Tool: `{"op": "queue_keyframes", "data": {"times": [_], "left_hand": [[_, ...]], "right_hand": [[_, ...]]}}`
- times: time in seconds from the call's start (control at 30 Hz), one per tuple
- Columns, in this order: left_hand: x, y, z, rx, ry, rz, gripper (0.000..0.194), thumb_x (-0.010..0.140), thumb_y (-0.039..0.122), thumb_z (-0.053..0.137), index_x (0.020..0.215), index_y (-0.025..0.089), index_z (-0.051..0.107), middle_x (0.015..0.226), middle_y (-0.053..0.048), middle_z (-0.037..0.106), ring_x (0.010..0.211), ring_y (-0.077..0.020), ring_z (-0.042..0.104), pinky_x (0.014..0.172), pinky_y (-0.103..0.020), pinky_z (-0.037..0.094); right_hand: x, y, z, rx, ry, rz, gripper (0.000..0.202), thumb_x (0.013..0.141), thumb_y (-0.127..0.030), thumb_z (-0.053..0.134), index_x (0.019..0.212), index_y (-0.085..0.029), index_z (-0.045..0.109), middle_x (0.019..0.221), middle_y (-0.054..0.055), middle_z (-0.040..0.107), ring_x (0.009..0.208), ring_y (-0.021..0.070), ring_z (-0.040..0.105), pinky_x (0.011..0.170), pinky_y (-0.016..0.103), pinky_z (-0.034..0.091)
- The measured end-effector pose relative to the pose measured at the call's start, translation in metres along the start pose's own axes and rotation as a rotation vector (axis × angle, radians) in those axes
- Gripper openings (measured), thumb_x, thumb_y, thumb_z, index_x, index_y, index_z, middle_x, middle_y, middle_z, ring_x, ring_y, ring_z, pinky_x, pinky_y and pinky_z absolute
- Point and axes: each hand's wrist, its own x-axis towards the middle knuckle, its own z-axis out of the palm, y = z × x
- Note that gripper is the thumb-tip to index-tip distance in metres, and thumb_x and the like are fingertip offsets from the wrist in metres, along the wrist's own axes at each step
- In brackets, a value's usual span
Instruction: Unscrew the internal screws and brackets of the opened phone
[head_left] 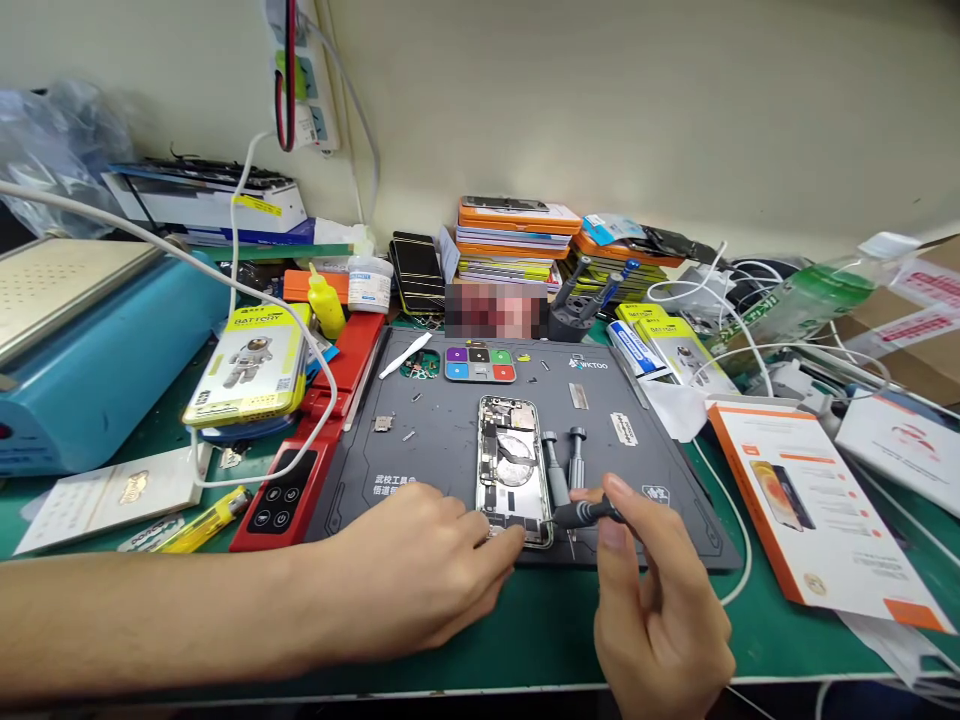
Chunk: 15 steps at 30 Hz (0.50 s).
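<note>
An opened phone [515, 480] lies with its inside parts bare, including a round coil, on a dark grey work mat [450, 450]. My left hand [442, 560] is curled at the phone's lower left corner, its fingertips on the lower end. In my right hand [664, 610] a small dark screwdriver [579, 514] is pinched between thumb and fingers. Its tip points left and meets the phone's lower right edge; whether it sits on a screw is too small to tell. Just right of the phone lie two more grey screwdrivers, one near [554, 465] and one farther right [577, 455].
A coloured parts tray [480, 364] and small metal pieces lie on the mat. Left are a red device [281, 500], yellow battery boxes [251, 360] and a blue machine [105, 360]. A screwdriver holder [574, 315] stands behind; an orange-white box [825, 510] and cables flank the right.
</note>
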Motion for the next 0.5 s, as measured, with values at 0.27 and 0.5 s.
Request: {"op": "queue_keyframes", "data": {"times": [0.27, 0.5], "left_hand": [[0.003, -0.042, -0.044, 0.183, -0.189, -0.416, 0.006, 0.106, 0.022, 0.058, 0.103, 0.019, 0.062, 0.088, -0.005, 0.073, 0.074, -0.0281, 0.074, 0.050, -0.034, 0.036], [-0.007, -0.074, -0.053, 0.072, -0.246, -0.465, 0.008, 0.104, 0.023, 0.062, 0.098, 0.020, 0.066, 0.102, -0.005, 0.075, 0.086, -0.0245, 0.073, 0.060, -0.030, 0.041]], "right_hand": [[0.001, -0.002, 0.002, -0.012, -0.002, 0.003, 0.077, 0.090, 0.009, 0.068, 0.154, -0.033, 0.058, 0.131, 0.002, 0.079, 0.102, 0.0201, 0.081, 0.087, 0.038, 0.073], [-0.002, -0.002, 0.003, -0.069, 0.069, 0.001, 0.075, 0.088, 0.007, 0.073, 0.151, -0.032, 0.061, 0.126, 0.004, 0.081, 0.090, 0.0205, 0.082, 0.077, 0.036, 0.073]]}}
